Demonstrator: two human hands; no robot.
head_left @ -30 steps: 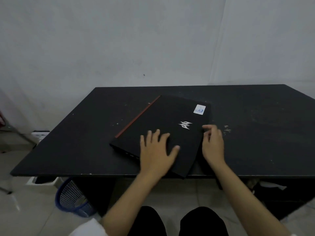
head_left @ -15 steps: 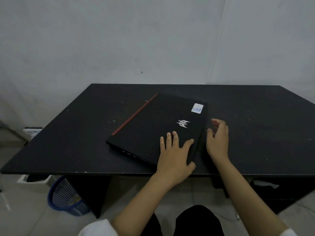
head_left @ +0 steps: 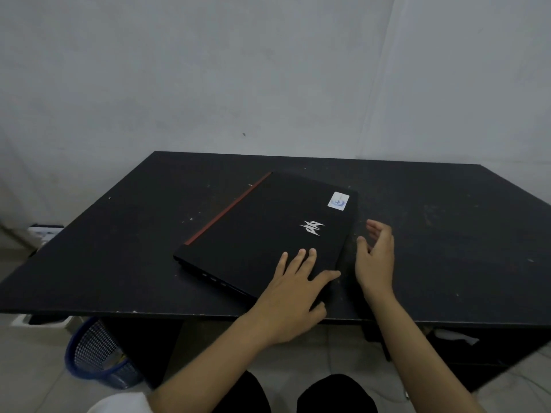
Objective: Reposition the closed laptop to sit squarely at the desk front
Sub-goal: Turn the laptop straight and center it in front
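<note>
- Pale grey wall (head_left: 268, 70) filling the upper half, plain and smooth.
- Black desk (head_left: 447, 234) spanning the width of the view, matte top speckled with small light marks, back edge against the wall, front edge nearest the viewer.
- Closed black laptop (head_left: 262, 231) lying flat on the desk, a little left of centre and near the front edge, turned at an angle so no side runs parallel to the desk front; nearest corner close to the front edge, hidden under the left hand.
- Red strip (head_left: 228, 208) along the laptop's far-left side.
- Left hand (head_left: 293, 293) laid palm down on the laptop's near corner, fingers spread flat on the lid, thumb stretched toward the right-hand side; pressing, not clenched around anything.
- Right hand (head_left: 375, 257) just beside the laptop's right side, loose and uncurled, fingers pointing away from the viewer, gripping nothing; contact with the laptop's side impossible to tell.
- Blue mesh wastebasket (head_left: 98, 356) on the floor under the desk's left front corner.
- Dark-clad knees (head_left: 337, 394) at the bottom, below the desk front.
- Silver angular logo (head_left: 311, 227) on the lid, toward the right side.
- Small white and blue sticker (head_left: 338, 200) near the lid's far-right corner.
</note>
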